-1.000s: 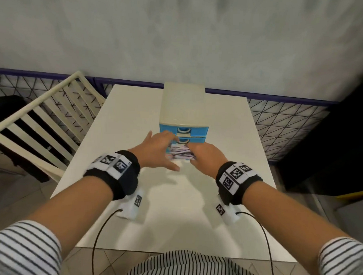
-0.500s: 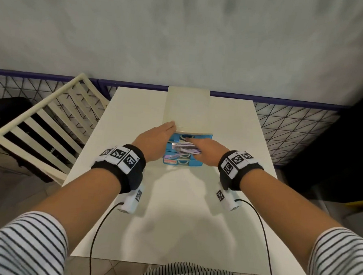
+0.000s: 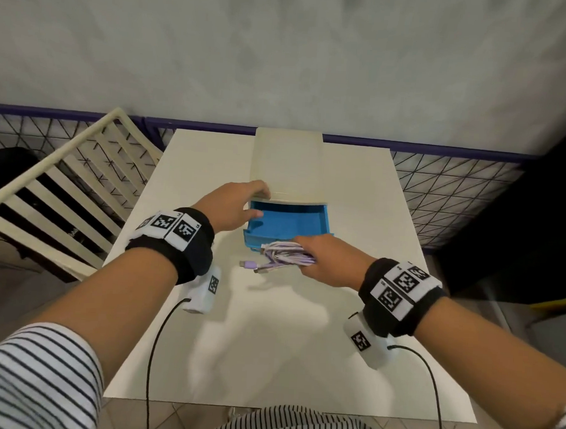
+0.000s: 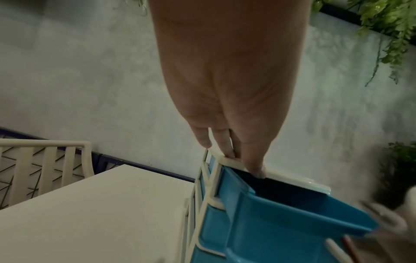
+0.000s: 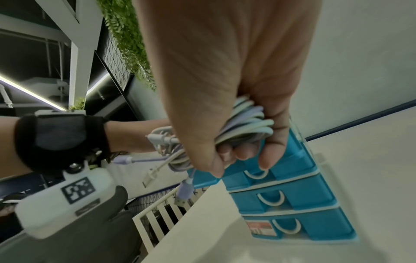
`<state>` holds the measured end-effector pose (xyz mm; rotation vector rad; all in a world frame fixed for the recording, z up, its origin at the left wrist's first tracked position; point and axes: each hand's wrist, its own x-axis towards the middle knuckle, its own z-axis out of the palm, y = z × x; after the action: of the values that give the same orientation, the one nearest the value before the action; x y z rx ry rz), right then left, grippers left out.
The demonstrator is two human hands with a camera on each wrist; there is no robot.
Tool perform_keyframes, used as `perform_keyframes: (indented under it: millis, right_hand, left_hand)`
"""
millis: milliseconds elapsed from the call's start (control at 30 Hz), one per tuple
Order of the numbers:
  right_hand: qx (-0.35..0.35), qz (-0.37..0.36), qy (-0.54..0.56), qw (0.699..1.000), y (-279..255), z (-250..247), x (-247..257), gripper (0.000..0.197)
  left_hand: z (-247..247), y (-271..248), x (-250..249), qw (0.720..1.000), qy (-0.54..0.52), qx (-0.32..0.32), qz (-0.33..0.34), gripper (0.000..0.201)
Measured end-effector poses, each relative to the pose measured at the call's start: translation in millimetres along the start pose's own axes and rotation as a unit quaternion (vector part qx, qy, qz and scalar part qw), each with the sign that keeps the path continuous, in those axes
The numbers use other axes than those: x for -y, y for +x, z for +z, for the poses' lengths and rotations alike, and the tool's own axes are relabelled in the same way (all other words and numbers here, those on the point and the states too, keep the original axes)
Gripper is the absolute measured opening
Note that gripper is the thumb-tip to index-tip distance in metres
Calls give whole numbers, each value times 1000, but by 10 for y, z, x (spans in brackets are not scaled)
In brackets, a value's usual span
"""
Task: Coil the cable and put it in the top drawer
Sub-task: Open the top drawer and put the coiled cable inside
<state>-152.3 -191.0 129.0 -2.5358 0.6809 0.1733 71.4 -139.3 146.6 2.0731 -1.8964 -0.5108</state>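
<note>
1. The white table [image 3: 269,328] carries everything; the landmark on it is the small cream-framed drawer unit [image 3: 287,162], which stands at the table's far middle, against the wall side.
2. The top drawer [image 3: 287,222] of that unit is blue and pulled well out toward the person. Its inside shows bare blue floor in the head view. The two lower drawers [image 5: 283,199] are closed beneath it.
3. The left hand [image 3: 233,205] sits at the drawer unit's left front corner, fingers [image 4: 227,147] laid fairly straight on the cream top edge and thumb by the drawer's left wall; it steadies the unit rather than clutching anything.
4. The right hand [image 3: 328,261] is just in front of the open drawer's front edge, fingers curled tight round the coiled cable [image 3: 286,255].
5. The cable, lilac and white, is bundled in loops, with its plugs [image 3: 249,264] sticking out to the left, over the table just in front of the unit.
6. Judged step: coiling looks done and the drawer is open, so placing is in hand. The next move calls for lifting the bundle over the front edge, lowering it inside, tucking the loose plugs in, and then releasing.
</note>
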Motion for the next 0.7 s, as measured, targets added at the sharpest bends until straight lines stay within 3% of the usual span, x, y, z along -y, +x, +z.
perform_keyframes:
  millis: [67,167,200,300,433,533,700]
  right_hand:
    - [6,-1,10,1000,-45,-21,38,3]
    - [-9,-1,71,997,-80,-170,95,14]
    - [-26,13,95,995,-67,-245,123,15]
    - [-67,107,85,988,60,-442,186,17]
    - [27,207,-36,977,203,-534,331,21]
    - [78,207,-106,969,285,-532,447,21]
    - [118,198,-173,958,427,-565,544,47]
  left_hand:
    - [2,-20,-22,1000,1,7,-6,18]
    - [30,-32,-42,1000,12,25,-13,11]
    - [41,-36,-51,1000,5,22,-10,15]
    - [78,-29,-42,999,-27,18,-14,54]
    - [70,6,-13,999,2,30,-15,62]
    - [65,3,-11,999,6,32,-8,63]
    - [69,-7,-10,1000,4,23,-6,62]
